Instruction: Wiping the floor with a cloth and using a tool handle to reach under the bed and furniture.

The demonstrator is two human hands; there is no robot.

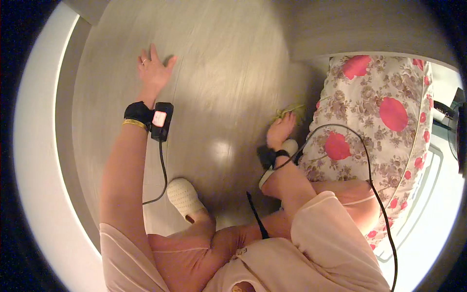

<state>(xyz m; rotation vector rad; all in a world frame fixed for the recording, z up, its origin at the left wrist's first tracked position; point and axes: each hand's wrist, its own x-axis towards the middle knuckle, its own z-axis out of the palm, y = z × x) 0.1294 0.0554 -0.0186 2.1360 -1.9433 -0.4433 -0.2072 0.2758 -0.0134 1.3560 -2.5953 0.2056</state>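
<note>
My left hand [155,73] is stretched out over the wood-look floor [215,73], fingers apart and nothing in them. It appears to rest on the boards, and a ring sits on one finger. My right hand [280,129] is on a crumpled yellow-green cloth [297,111] on the floor, beside the bed's hanging side. Its fingers press onto the cloth, and part of the cloth is hidden under them. A black strap with a small box [161,121] is on my left wrist, and another black wrist strap [268,155] is on my right.
A floral bedspread [361,120] covers a bed-like piece on the right. Above it is a grey panel [365,29]. A pale curved edge [40,127] runs down the left. A black cable [368,164] loops from my right wrist. White slippers [184,195] are on my feet.
</note>
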